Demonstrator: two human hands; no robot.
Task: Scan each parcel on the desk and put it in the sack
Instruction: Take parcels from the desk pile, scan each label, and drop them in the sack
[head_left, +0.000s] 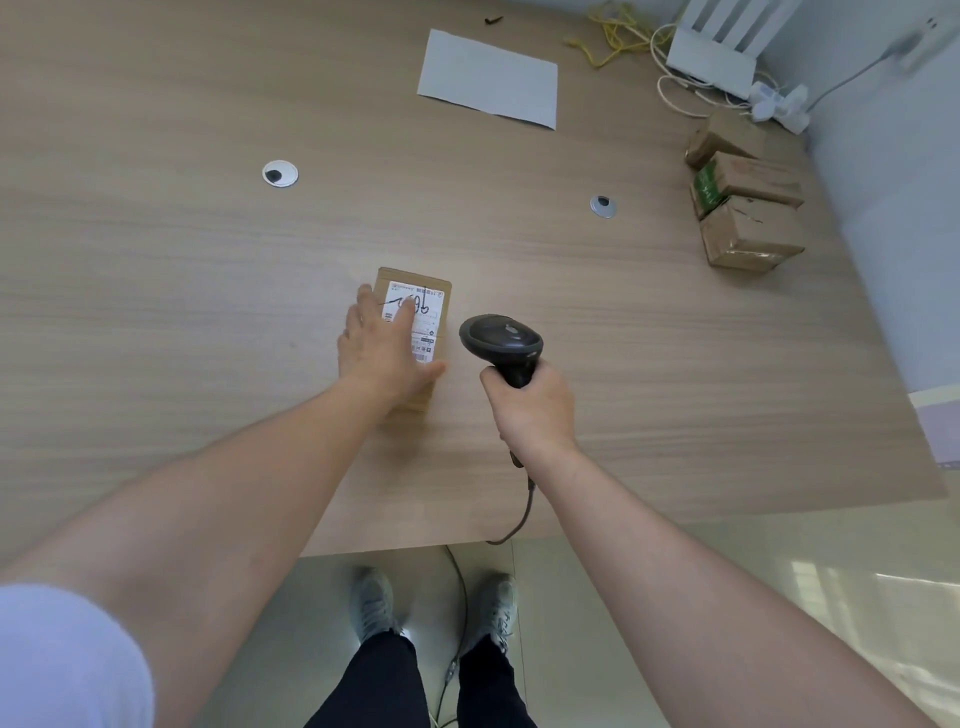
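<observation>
Fingers (402, 317) of my left hand (382, 353) lie flat and straight on the labelled parcel (423, 312) mid-desk (156, 286); my right hand (532, 410) grips the scanner (501, 340) just beside it. Three more parcels (745, 208) sit far right.

Pale wood desk (156, 260) on glossy tiled floor (727, 597).

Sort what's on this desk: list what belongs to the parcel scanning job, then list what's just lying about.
Job: labelled parcel under the left hand; scanner gripped by the right hand; three parcels at the desk's right edge.

Lying about: white sheet; yellow cable; white power strip.
</observation>
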